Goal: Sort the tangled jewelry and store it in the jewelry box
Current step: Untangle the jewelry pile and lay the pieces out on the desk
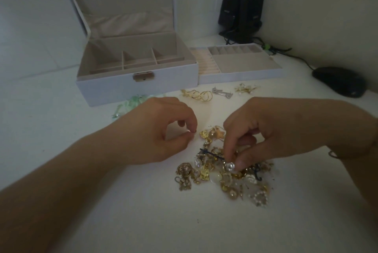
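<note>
Starting at our far left, a pale green beaded piece (pixel 131 102) lies on the counter (pixel 122 211) just in front of the open jewelry box (pixel 137 86), whose divided compartments look bare from here. Our left hand (pixel 155 130) hovers just left of the tangle, thumb and forefinger nearly closed on each other; whether that grip has something tiny in it we cannot tell.

Moving right, the jewelry pile (pixel 223 175) of gold, pearl and clear pieces sits on the counter directly under our right hand (pixel 263 136). That grip is closed: fingertips (pixel 230 157) pinch a small clear-stoned stud (pixel 230 166) at the top of the heap, with a dark thin clip (pixel 211 153) lying across the pile just left of it, running left to right.

The relation that matters: the stud is already in our right grip, while the box and the removable tray (pixel 241 66) lie well beyond, up and left of it. The tray, set just right of the box, looks the nearer target for the right hand. We judge the stud may still be snagged, so lifting straight up first seems wise.

Between pile and tray lie sorted groups: gold hoops (pixel 197 95), a silver clip (pixel 222 92), small gold earrings (pixel 246 89). Far right, a dark mouse (pixel 339 81) and speakers (pixel 241 7) stand clear of the work.
</note>
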A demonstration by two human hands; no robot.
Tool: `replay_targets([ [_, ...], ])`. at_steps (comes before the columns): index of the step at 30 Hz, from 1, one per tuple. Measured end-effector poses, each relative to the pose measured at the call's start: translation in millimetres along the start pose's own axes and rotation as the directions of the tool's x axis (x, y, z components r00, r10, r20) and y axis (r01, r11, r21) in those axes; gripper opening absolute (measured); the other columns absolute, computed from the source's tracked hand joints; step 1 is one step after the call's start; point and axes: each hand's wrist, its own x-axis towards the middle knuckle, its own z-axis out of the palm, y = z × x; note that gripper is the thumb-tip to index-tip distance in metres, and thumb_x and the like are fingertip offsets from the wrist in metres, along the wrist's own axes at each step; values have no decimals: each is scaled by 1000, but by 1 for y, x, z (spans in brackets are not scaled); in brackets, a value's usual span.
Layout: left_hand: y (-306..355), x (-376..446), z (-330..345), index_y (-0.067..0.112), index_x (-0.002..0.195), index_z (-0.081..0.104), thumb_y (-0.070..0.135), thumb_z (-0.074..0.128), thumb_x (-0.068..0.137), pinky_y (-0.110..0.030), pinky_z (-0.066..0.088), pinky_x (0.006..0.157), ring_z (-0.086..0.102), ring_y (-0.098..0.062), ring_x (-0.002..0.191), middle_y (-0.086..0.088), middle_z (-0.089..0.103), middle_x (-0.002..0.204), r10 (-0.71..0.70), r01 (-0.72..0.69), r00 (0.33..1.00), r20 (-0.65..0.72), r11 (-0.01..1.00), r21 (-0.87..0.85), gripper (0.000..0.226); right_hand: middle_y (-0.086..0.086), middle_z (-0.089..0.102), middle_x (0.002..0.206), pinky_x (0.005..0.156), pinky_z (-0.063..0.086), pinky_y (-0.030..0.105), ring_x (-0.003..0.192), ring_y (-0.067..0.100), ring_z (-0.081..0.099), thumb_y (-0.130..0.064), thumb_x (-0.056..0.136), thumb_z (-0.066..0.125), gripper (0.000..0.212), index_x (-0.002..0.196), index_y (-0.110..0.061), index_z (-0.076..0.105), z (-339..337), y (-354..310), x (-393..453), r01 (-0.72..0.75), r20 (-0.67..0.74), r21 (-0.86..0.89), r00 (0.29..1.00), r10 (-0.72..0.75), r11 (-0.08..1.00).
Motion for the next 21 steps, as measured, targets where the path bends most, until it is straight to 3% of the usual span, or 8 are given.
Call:
replay_targets([
  [3,2,0,-1,21,88,69,17,69,80,-7,43,71,62,-8,80,8,67,86,1,-1,1000,12,1000,4,9,0,53,67,63,48,38,62,20,52,-41,79,73,13,90,-36,72,1,-1,0,21,31,31,999,-22,999],
  [5,3,0,-2,21,88,69,15,70,80,-2,37,67,60,-6,78,11,66,84,-15,16,1000,9,1000,-6,10,-2,53,68,64,47,36,65,19,53,-41,77,74,15,92,-37,72,2,-1,0,21,58,40,998,-24,999],
  [8,5,0,-1,22,90,67,9,74,80,-6,40,64,60,-4,78,16,63,81,-56,55,998,-18,996,-71,18,-5,56,70,66,49,33,67,18,56,-38,78,75,13,90,-34,74,3,2,3,36,43,26,998,-37,999],
  [10,6,0,0,22,97,64,8,75,79,-13,45,71,63,-9,78,15,67,82,-81,75,996,-36,987,-140,25,-6,58,73,66,48,26,69,17,57,-32,79,75,9,88,-30,75,3,3,4,47,31,39,998,-48,998],
  [13,8,1,4,24,108,60,10,76,80,-10,42,77,64,-9,78,14,70,83,-108,95,992,-66,981,-171,35,-7,63,81,63,40,13,69,10,56,-20,80,75,8,88,-20,75,-4,4,1,118,-53,109,992,-113,987],
  [17,6,2,7,27,101,67,16,73,80,-15,46,73,65,-12,80,14,70,83,-157,133,983,-98,969,-210,25,0,68,91,61,39,13,70,11,57,-7,79,73,9,87,-7,73,-8,9,1,181,-51,203,983,-175,962],
  [21,6,3,6,28,93,72,22,71,79,-15,47,71,62,-12,80,15,68,82,-165,144,981,-97,970,-193,15,-1,69,90,62,37,9,68,11,55,-14,79,75,7,86,-12,74,0,13,7,118,8,170,993,-121,978],
])
